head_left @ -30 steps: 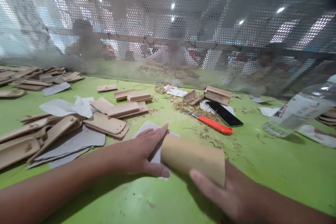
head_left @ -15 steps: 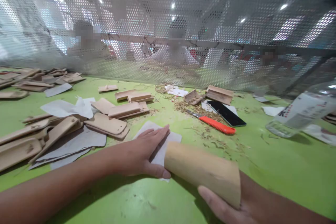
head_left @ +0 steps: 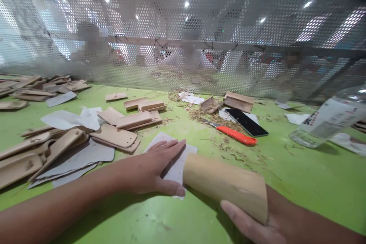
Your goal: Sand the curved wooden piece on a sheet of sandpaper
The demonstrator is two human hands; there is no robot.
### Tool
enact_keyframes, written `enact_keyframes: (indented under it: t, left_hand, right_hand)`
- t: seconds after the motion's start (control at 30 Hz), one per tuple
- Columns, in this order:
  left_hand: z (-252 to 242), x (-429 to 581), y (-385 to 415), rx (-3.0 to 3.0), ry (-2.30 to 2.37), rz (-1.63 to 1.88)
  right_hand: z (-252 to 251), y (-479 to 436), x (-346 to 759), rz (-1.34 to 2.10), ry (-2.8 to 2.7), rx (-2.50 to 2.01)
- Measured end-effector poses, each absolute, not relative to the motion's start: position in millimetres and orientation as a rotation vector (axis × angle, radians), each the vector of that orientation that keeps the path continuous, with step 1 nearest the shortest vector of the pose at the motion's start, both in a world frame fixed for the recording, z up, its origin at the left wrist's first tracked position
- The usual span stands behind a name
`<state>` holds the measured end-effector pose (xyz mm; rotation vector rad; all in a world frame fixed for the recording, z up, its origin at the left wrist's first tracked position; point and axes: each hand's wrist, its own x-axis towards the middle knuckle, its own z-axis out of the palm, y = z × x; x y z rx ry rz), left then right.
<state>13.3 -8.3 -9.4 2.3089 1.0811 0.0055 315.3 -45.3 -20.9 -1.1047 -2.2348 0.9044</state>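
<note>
My left hand (head_left: 160, 167) lies flat with its fingers stretched out, pressing on a pale sheet (head_left: 175, 166) that looks like sandpaper. Just to the right is a curved, half-round piece of bamboo (head_left: 225, 181), its outer side facing up. My right hand (head_left: 251, 225) grips the bamboo at its near right end. The thumb lies along the near side, and the other fingers are hidden behind or under the piece. The bamboo's left end is at the sheet's right edge.
Carved bamboo pieces (head_left: 114, 135) and pale sheets (head_left: 82, 156) lie piled at the left. Beyond my hands are an orange-handled utility knife (head_left: 237, 135), shavings, and a phone (head_left: 246, 122). A tilted clear bottle (head_left: 326, 122) is at the right. A perforated metal screen (head_left: 171, 61) closes the back.
My right hand and the bamboo have shifted slightly to the right, away from my left hand. The left hand stays flat on the sheet.
</note>
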Motion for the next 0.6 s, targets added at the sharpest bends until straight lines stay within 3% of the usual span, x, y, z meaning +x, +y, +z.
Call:
enact_keyframes:
  t: [0.27, 0.4, 0.47, 0.6]
  left_hand:
    - [-7.9, 11.9, -9.4, 2.304, 1.072, -0.001]
    - [-8.1, 11.9, -9.8, 2.308, 1.048, 0.022]
    - [-8.6, 14.0, -8.7, 2.318, 1.06, 0.069]
    - [-5.1, 19.8, -6.1, 2.513, 0.947, 0.438]
  right_hand:
    - [-20.5, -43.0, 309.3, 0.927, -2.332, -1.063]
    - [-17.2, -24.9, 314.5, 0.746, -2.127, -1.222]
    - [-15.1, -22.2, 312.8, 0.966, -1.987, -1.261]
    - [-16.1, -33.9, 300.7, 1.81, -1.438, -1.146]
